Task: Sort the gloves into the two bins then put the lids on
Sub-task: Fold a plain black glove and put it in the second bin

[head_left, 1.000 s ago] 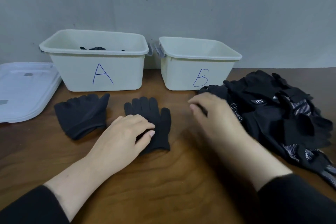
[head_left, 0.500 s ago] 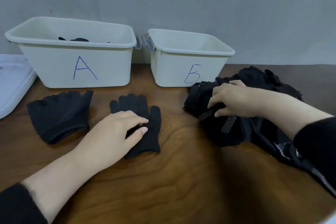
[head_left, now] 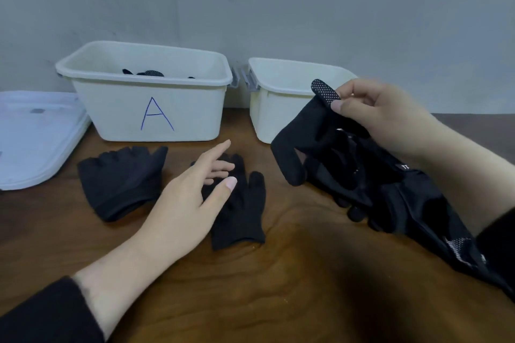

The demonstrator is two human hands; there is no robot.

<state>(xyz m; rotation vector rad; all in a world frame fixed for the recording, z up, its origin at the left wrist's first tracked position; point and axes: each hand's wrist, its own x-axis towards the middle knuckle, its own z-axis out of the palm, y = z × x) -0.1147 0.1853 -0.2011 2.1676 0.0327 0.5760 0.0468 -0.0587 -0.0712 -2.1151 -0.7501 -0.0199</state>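
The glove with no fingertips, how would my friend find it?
Find the white bin marked A. On the table just in front lies the fingerless glove. Its fingers are cut short, unlike the full-fingered glove beside it.

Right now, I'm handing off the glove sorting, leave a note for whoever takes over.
Left hand: open, hovering over the knit glove on the table.
Right hand: pinching a dotted-fingertip glove, lifted in front of bin B.
Fingerless glove lies in front of bin A. More gloves are heaped at right.
Done: some gloves already in bin A.
Left: sort the remaining gloves; fit the lids, lying left of bin A.
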